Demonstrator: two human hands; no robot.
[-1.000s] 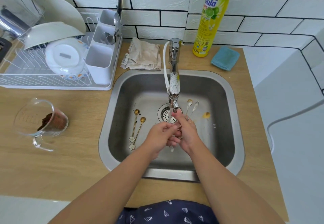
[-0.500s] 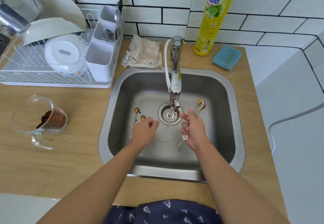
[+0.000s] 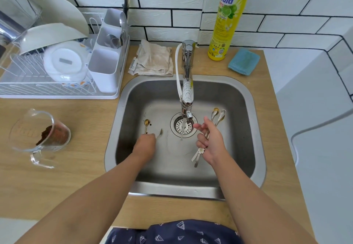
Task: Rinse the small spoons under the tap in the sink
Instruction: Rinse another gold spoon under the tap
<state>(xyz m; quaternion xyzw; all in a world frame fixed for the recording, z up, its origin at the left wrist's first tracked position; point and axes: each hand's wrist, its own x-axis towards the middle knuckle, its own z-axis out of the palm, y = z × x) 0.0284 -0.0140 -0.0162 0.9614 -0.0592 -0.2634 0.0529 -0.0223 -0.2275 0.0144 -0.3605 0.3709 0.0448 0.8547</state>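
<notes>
Few spoons (image 3: 217,117) held bunched in right hand (image 3: 211,144), beside running tap (image 3: 187,98). Two dirty spoons (image 3: 146,126) left in sink (image 3: 254,148); left hand (image 3: 144,145) curled on them. Task judged about half done.

A bundle of small spoons (image 3: 216,118) stood gripped in the right hand (image 3: 212,142) at 3 o'clock of the drain, bowls toward 12, flower-tipped handles toward 6. A gold spoon (image 3: 146,126) lay on the sink (image 3: 246,98) floor at 9 o'clock. The left hand (image 3: 144,145) pinched another spoon (image 3: 160,134), blurred. Water ran from the tap (image 3: 187,83).
</notes>
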